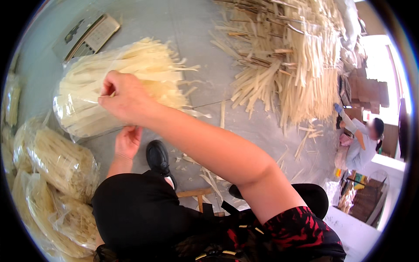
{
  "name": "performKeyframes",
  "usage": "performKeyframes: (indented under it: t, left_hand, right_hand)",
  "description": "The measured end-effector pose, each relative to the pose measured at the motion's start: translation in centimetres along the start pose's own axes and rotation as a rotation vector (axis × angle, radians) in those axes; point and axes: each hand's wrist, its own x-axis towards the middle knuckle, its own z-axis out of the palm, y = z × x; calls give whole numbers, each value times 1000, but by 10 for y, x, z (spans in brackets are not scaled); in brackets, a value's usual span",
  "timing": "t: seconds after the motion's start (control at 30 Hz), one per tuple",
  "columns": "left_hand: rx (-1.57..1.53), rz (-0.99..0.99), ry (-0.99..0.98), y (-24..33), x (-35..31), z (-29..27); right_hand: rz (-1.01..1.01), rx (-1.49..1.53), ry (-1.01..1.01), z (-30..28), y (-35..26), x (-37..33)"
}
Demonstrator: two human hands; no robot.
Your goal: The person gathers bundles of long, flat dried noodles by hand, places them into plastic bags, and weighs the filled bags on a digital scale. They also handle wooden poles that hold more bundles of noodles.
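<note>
Black-trousered knee point(144, 209) and a red-patterned sleeve point(301, 231) fill the lower frame, closest to the lens. Right forearm crosses up toward 10 o'clock; right hand point(124, 98) sits on top of the clear plastic bag of flat dried noodle strips point(109, 94), fingers curled and pinching at the film or a few strips near the bag's middle. Grip looks mostly closed, thumb side tucked; exactly what is pinched, cannot tell. Left hand point(127, 142) is at the bag's lower edge, about 6 o'clock of the bag, fingers bent under the rim, apparently holding the plastic; contact partly hidden by the right wrist.

Bag lies on the grey floor point(209, 87), upper left of centre, mouth toward 3 o'clock with strip ends poking out.

Doing it well, as I judge: keep the lower hand steadying the film while the upper hand presses the strips flat and parallel, gentle pressure since the strips look brittle; avoid snagging the loose ends at the mouth.

Around: loose noodle pile point(288, 56) at 1 o'clock, filled bags point(56, 161) stacked at 8 o'clock, a boxy scale-like device point(87, 35) at 11 o'clock, black shoe point(158, 158) just below the left hand, another person point(362, 139) seated at 3 o'clock.

Hard to read: left fingertips, bag's far left edge past the fisheye rim, the device's face, wooden stool part point(196, 194) cut off by the legs.
</note>
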Motion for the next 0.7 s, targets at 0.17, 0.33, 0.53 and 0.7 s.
performKeyframes:
  t: [0.17,0.33,0.53,0.7]
  left_hand:
    - [119,-35,66,0,53,-34]
    - [350,-214,101,-14,25,-29]
    - [345,-377,-151,68,-18,-38]
    - [1020,148,-334,79,-159,182]
  right_hand:
    - [52,-391,-88,-20,44,-8]
    - [78,-741,-538,-154,32,-112]
    - [534,-974,-141,-329,-15,-262]
    - [673,-1113,-391,-308,75,-340]
